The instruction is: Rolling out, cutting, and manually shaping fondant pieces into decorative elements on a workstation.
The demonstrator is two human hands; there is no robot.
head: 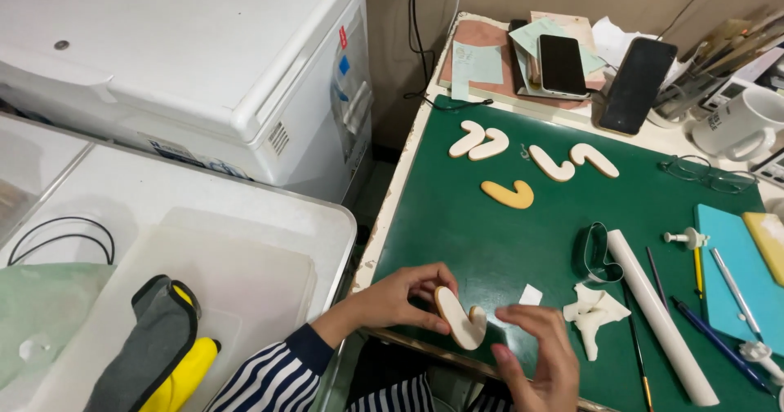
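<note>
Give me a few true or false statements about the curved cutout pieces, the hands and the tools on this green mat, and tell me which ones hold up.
1. The left hand holds a pale curved cutout piece at the near edge of the green mat. True.
2. The right hand grasps the white rolling pin. False: the pin lies on the mat, apart from that hand, whose fingers are at the held piece.
3. Five more curved pieces lie farther up the mat, one of them darker orange. True.
4. The metal cutter sits on top of the two phones. False: it lies on the mat beside the rolling pin.
5. A pair of glasses lies near the white mug. True.
</note>
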